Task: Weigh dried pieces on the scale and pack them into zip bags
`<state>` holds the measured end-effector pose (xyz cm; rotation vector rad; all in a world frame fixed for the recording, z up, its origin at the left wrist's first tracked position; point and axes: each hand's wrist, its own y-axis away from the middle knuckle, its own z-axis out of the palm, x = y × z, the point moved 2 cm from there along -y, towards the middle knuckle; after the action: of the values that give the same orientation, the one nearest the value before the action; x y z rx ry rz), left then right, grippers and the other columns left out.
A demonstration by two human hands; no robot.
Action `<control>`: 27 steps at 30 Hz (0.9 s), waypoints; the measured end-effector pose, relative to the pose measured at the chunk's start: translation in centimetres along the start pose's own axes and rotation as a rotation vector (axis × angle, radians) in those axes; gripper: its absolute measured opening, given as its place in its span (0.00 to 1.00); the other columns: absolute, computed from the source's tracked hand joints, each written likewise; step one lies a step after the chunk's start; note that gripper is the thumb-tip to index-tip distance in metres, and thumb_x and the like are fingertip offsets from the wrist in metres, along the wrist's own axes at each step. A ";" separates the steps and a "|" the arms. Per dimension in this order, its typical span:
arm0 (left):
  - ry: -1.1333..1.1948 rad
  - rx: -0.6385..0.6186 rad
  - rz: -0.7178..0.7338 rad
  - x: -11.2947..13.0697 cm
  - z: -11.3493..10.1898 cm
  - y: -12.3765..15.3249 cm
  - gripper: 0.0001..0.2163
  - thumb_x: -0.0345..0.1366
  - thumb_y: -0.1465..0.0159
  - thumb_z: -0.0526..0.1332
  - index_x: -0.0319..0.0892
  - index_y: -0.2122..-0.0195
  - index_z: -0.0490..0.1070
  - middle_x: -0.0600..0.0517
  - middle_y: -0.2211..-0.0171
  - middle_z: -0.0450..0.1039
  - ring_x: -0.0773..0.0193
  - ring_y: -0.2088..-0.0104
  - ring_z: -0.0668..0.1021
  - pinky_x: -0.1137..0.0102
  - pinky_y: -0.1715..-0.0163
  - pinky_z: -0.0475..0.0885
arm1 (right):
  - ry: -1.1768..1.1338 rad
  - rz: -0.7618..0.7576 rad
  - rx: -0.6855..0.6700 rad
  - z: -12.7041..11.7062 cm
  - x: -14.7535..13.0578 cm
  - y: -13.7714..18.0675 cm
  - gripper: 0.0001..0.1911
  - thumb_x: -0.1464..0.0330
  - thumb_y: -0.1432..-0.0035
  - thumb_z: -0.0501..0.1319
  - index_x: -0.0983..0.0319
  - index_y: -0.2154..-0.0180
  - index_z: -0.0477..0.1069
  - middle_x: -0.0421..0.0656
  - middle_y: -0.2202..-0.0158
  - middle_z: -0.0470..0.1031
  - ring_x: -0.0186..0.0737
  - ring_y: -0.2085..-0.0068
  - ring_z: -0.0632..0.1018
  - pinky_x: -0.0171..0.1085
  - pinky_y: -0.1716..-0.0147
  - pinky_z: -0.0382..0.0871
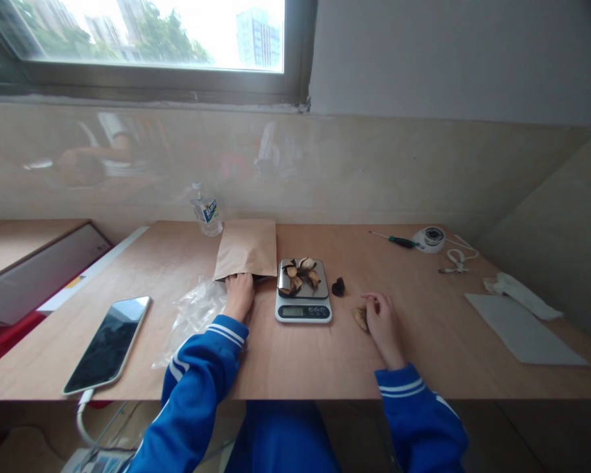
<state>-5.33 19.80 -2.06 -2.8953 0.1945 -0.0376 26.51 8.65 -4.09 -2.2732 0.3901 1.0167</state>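
One brown paper bag [247,248] lay flat at the far middle of the table [295,368], its mouth toward the person. The left hand [239,293] rested at that mouth, fingers curled, its grip impossible to tell. Just beside stood one digital scale [303,311] carrying several dried slices [300,274]. The right hand [381,318] lay loosely curled, holding nothing, one pale slice [360,318] at its thumb, one dark piece [338,286] near. The single bottle [207,213] bore a blue label, unreadable; one phone [109,341] lay left
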 end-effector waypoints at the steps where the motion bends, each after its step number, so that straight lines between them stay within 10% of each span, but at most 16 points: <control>1: -0.002 -0.004 0.027 -0.1 -0.1 0.2 0.16 0.23 0.42 0.47 0.31 0.58 0.70 0.34 0.59 0.71 0.46 0.56 0.72 0.57 0.56 0.64 | 0.003 0.000 -0.001 0.0 0.0 0.0 0.15 0.61 0.43 0.47 0.60 0.69 0.69 0.46 0.67 0.68 0.41 0.66 0.71 0.42 0.63 0.67; 12: 0.357 0.050 0.185 -0.4 -3.2 4.4 0.20 0.22 0.44 0.48 0.40 0.51 0.67 0.43 0.56 0.71 0.53 0.57 0.71 0.59 0.54 0.65 | 0.009 -0.022 0.001 0.1 0.2 0.1 0.13 0.62 0.43 0.48 0.59 0.69 0.68 0.47 0.66 0.68 0.41 0.64 0.71 0.42 0.63 0.67; 21: 2.038 -0.186 -0.443 0.8 -6.3 9.0 0.20 0.30 0.47 0.58 0.43 0.51 0.66 0.51 0.64 0.68 0.69 0.67 0.73 0.74 0.68 0.70 | 0.070 -0.073 -0.028 -0.1 0.0 0.2 0.16 0.62 0.41 0.47 0.62 0.63 0.70 0.49 0.62 0.68 0.43 0.60 0.72 0.44 0.58 0.67; 27: 2.301 -0.197 -0.495 2.2 -7.2 9.5 0.21 0.26 0.52 0.61 0.43 0.54 0.68 0.53 0.63 0.68 0.72 0.66 0.73 0.79 0.69 0.70 | 0.268 -0.424 -0.232 1.0 -2.6 0.8 0.21 0.64 0.39 0.48 0.53 0.45 0.63 0.46 0.40 0.60 0.48 0.42 0.64 0.52 0.47 0.59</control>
<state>-4.62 8.71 2.65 -1.2939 -0.1937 -3.0608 23.81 8.76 -2.97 -2.5580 -0.1126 0.5669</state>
